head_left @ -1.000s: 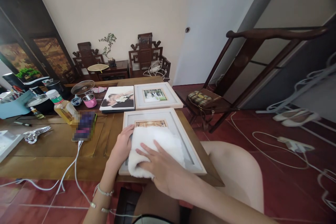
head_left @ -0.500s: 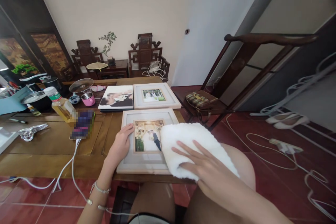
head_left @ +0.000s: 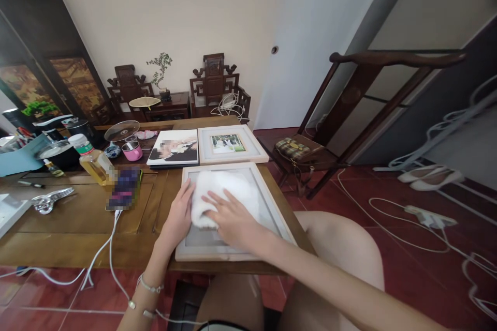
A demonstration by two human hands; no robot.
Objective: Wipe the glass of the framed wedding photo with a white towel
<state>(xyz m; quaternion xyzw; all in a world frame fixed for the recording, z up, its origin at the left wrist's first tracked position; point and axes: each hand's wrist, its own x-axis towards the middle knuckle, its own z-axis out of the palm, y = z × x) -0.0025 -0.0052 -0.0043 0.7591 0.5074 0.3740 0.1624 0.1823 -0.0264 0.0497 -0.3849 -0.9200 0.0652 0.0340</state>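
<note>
A white-framed picture [head_left: 272, 212] lies flat at the near edge of the wooden table [head_left: 77, 227]. A fluffy white cloth [head_left: 223, 189] covers the upper middle of its glass. My right hand [head_left: 229, 217] lies flat on the cloth, fingers spread, pressing it down. On the frame's left edge rests my left hand [head_left: 179, 214], fingers stretched out, steadying it.
Behind lie another white-framed photo [head_left: 231, 144] and a photo album [head_left: 174, 147]. To the left are a phone [head_left: 124, 189] on a white cable, an oil bottle [head_left: 93, 163], a pink cup [head_left: 132, 150] and scissors [head_left: 50, 199]. A dark wooden chair [head_left: 310, 150] stands to the right.
My right hand swept the cloth out to the frame's right side, baring the photo, then back left and up over the picture. The left hand stayed on the frame's left edge.
</note>
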